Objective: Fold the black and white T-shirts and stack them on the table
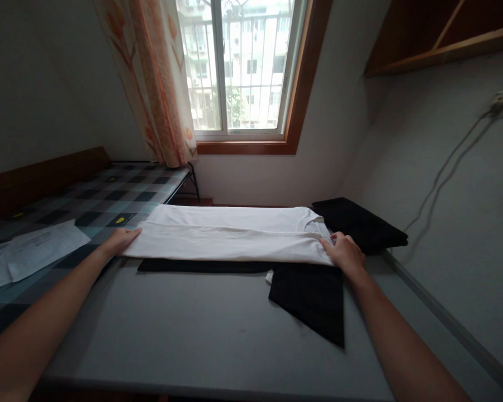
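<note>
A white T-shirt [226, 237] lies sideways across the grey table [218, 324], its near side folded over lengthwise and its neckline toward the right. My left hand [122, 240] pinches the hem end at the left. At the right end, near the collar, my right hand [344, 251] grips the folded edge between thumb and fingers. Black cloth with a short sleeve [312, 298] sticks out from under the white fabric toward me. How the black and white parts join is hidden.
Folded black cloth [356, 223] rests at the table's back right, by the wall. To the left is a bed with a checked cover [142, 178] and white papers [37, 254]. A cable [440, 167] hangs from a wall socket, and a wooden shelf [444, 61] juts out above.
</note>
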The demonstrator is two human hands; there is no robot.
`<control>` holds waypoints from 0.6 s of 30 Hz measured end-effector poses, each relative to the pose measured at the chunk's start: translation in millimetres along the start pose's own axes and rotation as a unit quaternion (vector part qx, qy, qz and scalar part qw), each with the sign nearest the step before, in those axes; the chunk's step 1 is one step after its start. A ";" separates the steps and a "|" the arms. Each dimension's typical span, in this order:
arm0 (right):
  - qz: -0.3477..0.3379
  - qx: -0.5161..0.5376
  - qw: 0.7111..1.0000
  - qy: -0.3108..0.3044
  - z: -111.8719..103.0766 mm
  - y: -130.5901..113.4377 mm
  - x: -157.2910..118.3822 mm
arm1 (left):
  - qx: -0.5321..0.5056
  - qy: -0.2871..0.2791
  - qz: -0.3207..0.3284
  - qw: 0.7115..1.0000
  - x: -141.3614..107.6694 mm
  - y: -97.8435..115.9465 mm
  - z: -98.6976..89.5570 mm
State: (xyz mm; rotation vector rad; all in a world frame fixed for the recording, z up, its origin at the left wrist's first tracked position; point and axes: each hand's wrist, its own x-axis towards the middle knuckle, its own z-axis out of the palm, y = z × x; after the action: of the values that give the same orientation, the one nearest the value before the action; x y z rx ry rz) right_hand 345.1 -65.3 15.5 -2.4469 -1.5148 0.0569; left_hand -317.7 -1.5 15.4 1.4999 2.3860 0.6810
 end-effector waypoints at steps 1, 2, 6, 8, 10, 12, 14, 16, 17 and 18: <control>0.002 -0.007 1.000 0.000 -0.2 0.1 -0.6 | 0.011 -0.007 -0.005 1.000 0.3 1.9 -0.4; -0.001 -0.015 1.000 0.004 0.2 -0.4 -1.2 | 0.028 -0.004 -0.007 1.000 0.3 4.1 -1.5; -0.025 -0.038 0.999 0.025 4.9 -4.3 -3.5 | 0.118 0.035 0.033 0.992 -2.2 14.3 -8.9; -0.043 -0.041 0.997 0.041 7.1 -5.8 -3.1 | 0.143 0.037 0.042 0.988 -4.8 18.2 -11.7; -0.075 -0.043 0.994 0.059 8.8 -6.8 -1.0 | 0.161 0.033 0.039 0.986 -7.8 20.5 -12.7; -0.109 -0.040 0.991 0.066 10.4 -7.7 2.4 | 0.179 0.022 0.025 0.983 -10.9 21.2 -12.1; -0.131 -0.032 0.989 0.059 12.3 -8.5 6.3 | 0.190 0.016 0.010 0.982 -13.7 21.1 -10.5; -0.139 -0.021 0.989 0.047 14.2 -8.8 10.3 | 0.188 0.017 -0.002 0.982 -15.9 20.8 -9.1; -0.140 -0.016 0.989 0.041 14.9 -8.8 12.2 | 0.184 0.019 -0.005 0.983 -16.9 20.7 -8.6; -0.142 -0.014 0.989 0.036 15.4 -8.7 14.0 | 0.179 0.022 -0.006 0.984 -17.8 20.6 -8.4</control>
State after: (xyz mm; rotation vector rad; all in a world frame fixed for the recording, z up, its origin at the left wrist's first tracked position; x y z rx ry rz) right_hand 341.2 -46.2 4.1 -2.2019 -1.8227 -0.1067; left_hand -297.3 -12.1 32.3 1.6116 2.6561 0.2936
